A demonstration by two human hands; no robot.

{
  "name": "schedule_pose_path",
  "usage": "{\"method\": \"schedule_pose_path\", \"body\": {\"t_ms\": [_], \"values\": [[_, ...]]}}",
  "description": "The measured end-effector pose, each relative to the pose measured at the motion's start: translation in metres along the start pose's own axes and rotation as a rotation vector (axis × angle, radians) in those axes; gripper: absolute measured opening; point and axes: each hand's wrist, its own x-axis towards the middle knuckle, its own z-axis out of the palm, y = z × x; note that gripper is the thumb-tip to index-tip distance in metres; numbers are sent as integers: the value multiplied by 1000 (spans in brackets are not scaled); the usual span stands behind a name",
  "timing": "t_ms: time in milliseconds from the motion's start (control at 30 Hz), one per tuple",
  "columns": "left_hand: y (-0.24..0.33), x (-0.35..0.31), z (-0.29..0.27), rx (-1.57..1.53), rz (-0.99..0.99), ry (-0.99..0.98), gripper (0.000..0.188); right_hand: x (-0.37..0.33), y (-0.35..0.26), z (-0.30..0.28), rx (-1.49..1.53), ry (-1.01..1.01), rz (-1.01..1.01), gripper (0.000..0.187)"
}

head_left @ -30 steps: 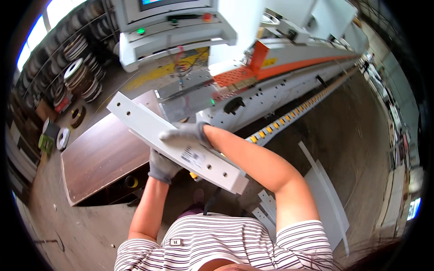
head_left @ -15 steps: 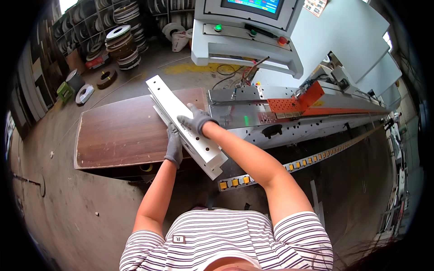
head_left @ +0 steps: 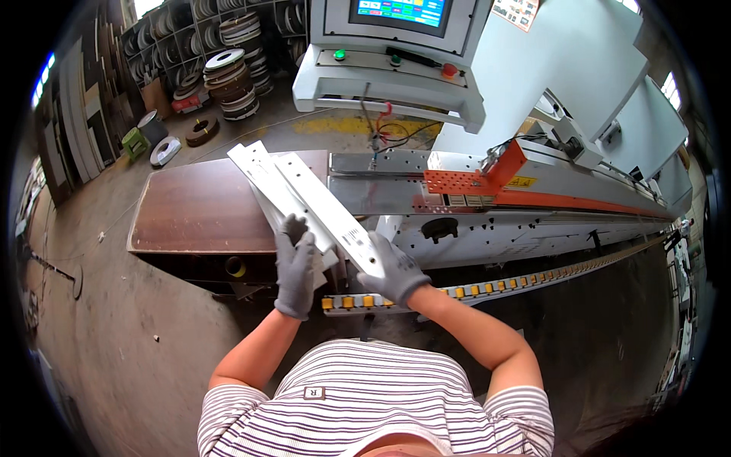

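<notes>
Our right hand grasps a white strip by its near end | strip runs forward-left from that grip | our left hand, fingers loosely parted, left of it, beside more strips

And there they are, both elbows bent and flared wide! The left forearm angles up and inward, and on the end of it sits the grey-gloved left hand, fingers pointing up, loosely curved, unclenched. Over to the other side: the right forearm cuts in on a flatter slant, and the grey-gloved right hand is gripping, back of the hand showing, thumb aimed leftward. The two hands sit near each other, in front of the torso, not touching
</notes>
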Motion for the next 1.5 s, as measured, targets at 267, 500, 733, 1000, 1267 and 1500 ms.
{"method": "schedule_pose_path", "body": {"t_ms": [267,500,733,1000,1267,1500], "values": [[-144,-22,124,-162,-779,-236,32,-150,87,-48,-15,79,209,76],[-268,-6,221,-10,-870,-411,26,-244,178,-29,449,270,753,63],[-310,32,277,97,-767,-453,33,-249,194,-30,1511,467,957,32],[-318,52,289,161,-810,-456,33,-222,204,-43,1342,439,967,32],[-315,65,300,354,-795,-444,38,-217,210,-46,1240,400,974,30],[-324,58,338,490,-774,-437,43,-231,233,-72,1305,416,976,33]]}}
